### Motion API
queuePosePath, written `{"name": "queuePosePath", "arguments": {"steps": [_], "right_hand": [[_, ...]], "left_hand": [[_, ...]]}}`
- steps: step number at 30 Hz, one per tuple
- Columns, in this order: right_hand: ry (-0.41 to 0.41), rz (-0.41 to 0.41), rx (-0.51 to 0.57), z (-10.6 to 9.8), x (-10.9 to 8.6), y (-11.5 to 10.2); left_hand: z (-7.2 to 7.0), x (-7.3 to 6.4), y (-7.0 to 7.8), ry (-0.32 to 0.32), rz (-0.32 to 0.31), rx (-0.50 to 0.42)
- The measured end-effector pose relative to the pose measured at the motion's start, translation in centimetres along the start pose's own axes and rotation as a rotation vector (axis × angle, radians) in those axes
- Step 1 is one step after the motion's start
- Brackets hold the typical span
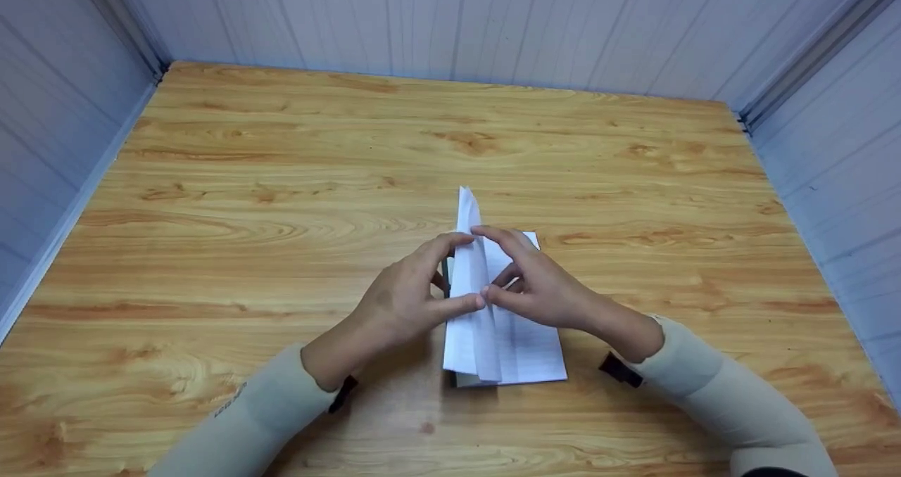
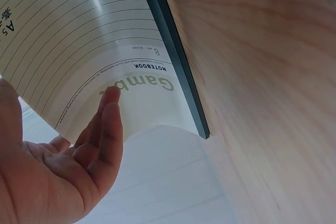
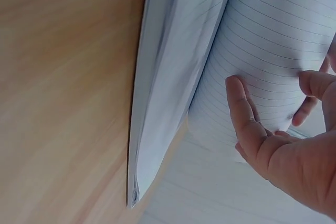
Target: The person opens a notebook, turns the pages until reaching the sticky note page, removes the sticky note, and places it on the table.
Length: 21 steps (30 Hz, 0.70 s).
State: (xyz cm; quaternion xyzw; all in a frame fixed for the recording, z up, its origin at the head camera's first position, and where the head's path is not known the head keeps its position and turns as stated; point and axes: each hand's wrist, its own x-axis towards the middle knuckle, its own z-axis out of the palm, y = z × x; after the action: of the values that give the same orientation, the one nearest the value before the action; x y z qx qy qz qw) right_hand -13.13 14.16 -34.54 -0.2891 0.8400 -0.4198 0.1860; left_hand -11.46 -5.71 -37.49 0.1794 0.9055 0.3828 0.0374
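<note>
A notebook (image 1: 528,347) with white lined pages and a dark green spine strip (image 2: 181,61) lies open on the wooden table. Part of it stands raised as a curved, upright bundle of pages (image 1: 464,336). My left hand (image 1: 405,294) grips this bundle from the left, fingers against the printed side reading "NOTEBOOK" and thumb at the upper edge. On the other side, my right hand (image 1: 545,287) holds the raised lined page (image 3: 273,40), with bent fingers and thumb on it. Both thumb tips come close together at the page edge. The flat pages (image 3: 184,66) lie beneath my right hand.
The wood-grain table (image 1: 295,146) spreads around the notebook on all sides. Pale panelled walls (image 1: 422,20) border it at the back, left and right. A black strap piece (image 1: 621,370) shows under the right sleeve, another (image 1: 343,395) under the left.
</note>
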Motion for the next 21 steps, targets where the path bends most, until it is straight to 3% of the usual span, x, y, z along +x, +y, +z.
{"name": "queuePosePath", "arguments": {"steps": [9, 14, 17, 21], "right_hand": [[0.022, -0.024, -0.079, -0.3, 0.7, 3.2], [0.101, -0.007, -0.157, -1.3, 1.0, 4.2], [0.129, 0.022, -0.246, -1.9, 1.1, 4.7], [0.141, 0.060, -0.486, -2.6, 1.4, 5.7]], "left_hand": [[-0.1, 0.0, -0.4, -0.010, 0.087, 0.007], [-0.1, 0.1, -0.2, 0.003, 0.059, -0.009], [-0.1, 0.1, -0.1, 0.009, 0.026, -0.015], [-0.2, 0.1, 0.0, 0.018, 0.007, -0.012]]}}
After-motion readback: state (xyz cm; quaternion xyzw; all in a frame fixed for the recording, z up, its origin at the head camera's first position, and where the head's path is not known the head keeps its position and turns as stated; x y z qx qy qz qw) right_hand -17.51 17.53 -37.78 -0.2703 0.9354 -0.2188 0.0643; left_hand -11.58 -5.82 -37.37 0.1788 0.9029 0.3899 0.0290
